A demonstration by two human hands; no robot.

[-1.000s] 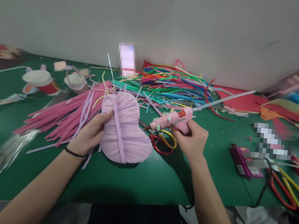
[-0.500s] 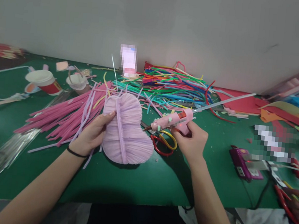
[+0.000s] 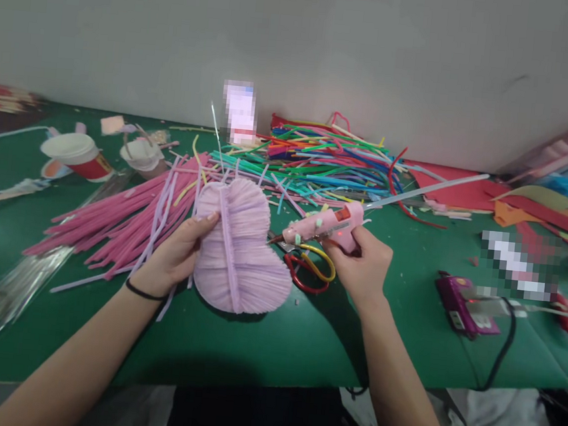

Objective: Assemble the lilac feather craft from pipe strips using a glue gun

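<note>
My left hand [image 3: 182, 250] grips a lilac heart-shaped piece [image 3: 240, 255] by its left edge, thumb on top. The piece is covered in fuzzy ribbed strips, with a raised strip down its middle. In my right hand [image 3: 362, 264] is a pink hot glue gun [image 3: 326, 225], held by its handle, with a long clear glue stick [image 3: 431, 190] out of its back. The gun's nozzle points left, close to the piece's right edge; I cannot tell whether they touch. Under the gun lie scissors [image 3: 309, 269] with red and yellow handles.
Pink pipe cleaners [image 3: 127, 218] lie to the left, near a paper cup [image 3: 78, 156]. Mixed coloured pipe cleaners [image 3: 329, 164] are heaped at the back. A purple power strip [image 3: 466, 304] and red felt sheets [image 3: 452, 189] are on the right of the green table [image 3: 300, 355].
The glue gun has shifted slightly left, its nozzle nearer the heart-shaped piece. Another person's hand with red-handled scissors at the lower right has gone out of view.
</note>
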